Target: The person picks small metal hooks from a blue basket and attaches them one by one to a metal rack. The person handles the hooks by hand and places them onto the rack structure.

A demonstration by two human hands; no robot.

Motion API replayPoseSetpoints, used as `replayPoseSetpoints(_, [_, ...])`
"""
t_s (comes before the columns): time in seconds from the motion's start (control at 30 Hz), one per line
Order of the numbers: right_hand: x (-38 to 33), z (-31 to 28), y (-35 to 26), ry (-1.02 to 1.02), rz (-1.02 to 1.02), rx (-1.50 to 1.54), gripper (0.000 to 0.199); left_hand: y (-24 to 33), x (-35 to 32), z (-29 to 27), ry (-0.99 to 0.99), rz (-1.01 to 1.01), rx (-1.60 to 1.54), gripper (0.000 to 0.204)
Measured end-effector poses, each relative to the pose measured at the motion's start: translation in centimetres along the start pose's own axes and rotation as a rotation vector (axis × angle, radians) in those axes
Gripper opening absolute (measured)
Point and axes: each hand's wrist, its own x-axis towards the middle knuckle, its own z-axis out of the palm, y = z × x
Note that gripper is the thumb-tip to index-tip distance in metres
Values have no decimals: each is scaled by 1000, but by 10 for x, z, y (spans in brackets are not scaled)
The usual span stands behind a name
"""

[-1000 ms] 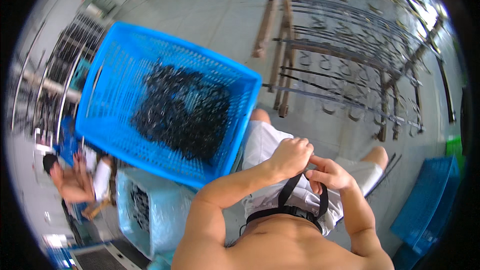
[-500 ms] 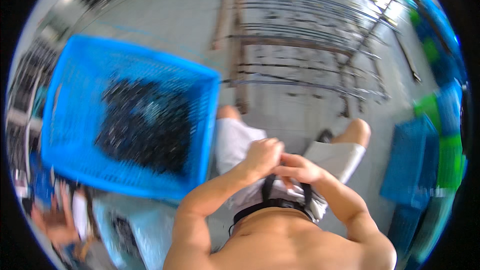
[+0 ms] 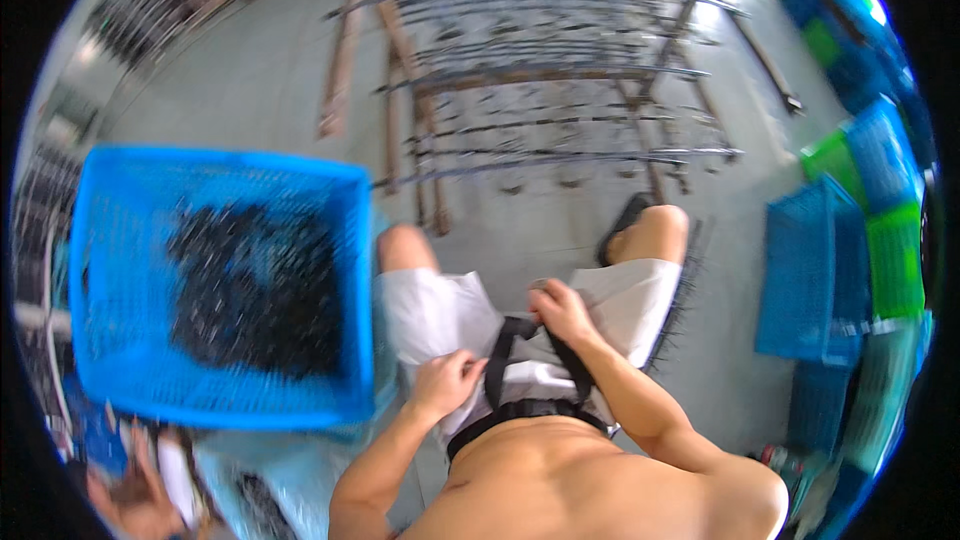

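Note:
My left hand [image 3: 447, 383] is closed over the left thigh of my white shorts [image 3: 440, 305], beside a black strap [image 3: 497, 370]. Its fingertips are pressed together, and anything in them is too small to make out. My right hand [image 3: 562, 310] is curled between my knees, just above the strap's right side. What it holds, if anything, is hidden. To the left stands a large blue plastic basket [image 3: 222, 418] with a heap of small dark pieces [image 3: 260, 290] inside.
Ahead stands a rack [image 3: 560, 75] of thin rods with rows of small hanging pieces. Stacked blue crates [image 3: 800, 280] and green crates [image 3: 895, 260] line the right. A clear plastic bag [image 3: 300, 485] lies below the basket. At the lower left is another person [image 3: 135, 495].
My hands, together in front of my lap before, have separated: the left toward my left thigh, the right forward. The view has shifted, with the rack now farther left.

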Motion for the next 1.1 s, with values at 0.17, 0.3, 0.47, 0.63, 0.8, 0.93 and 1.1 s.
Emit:
replayPoseSetpoints(0.17, [-44, 11, 8, -47, 31, 281, 26, -7, -37, -9, -233, -231, -295, 31])
replayPoseSetpoints(0.3, [-53, 4, -11, -129, 64, 273, 32, -18, -44, -25, -408, -468, -771, 27])
replayPoseSetpoints(0.47, [-33, -74, -70, 35, -256, 43, 28, -44, 5, -63, 155, -269, -881, 20])
replayPoseSetpoints(0.63, [-19, -169, -129, 560, -375, -120, 26, -54, 109, -104, 414, -128, -745, 27])
replayPoseSetpoints(0.8, [1, -162, -160, 413, -296, -134, 21, -61, 207, -117, 507, -97, -827, 27])
replayPoseSetpoints(0.93, [-2, -101, -152, -290, -324, -624, 11, -137, 185, -168, 775, -209, -556, 22])
replayPoseSetpoints(1.1, [16, -38, -114, -510, -258, -671, 20, -236, 123, -181, 607, -884, -105, 25])
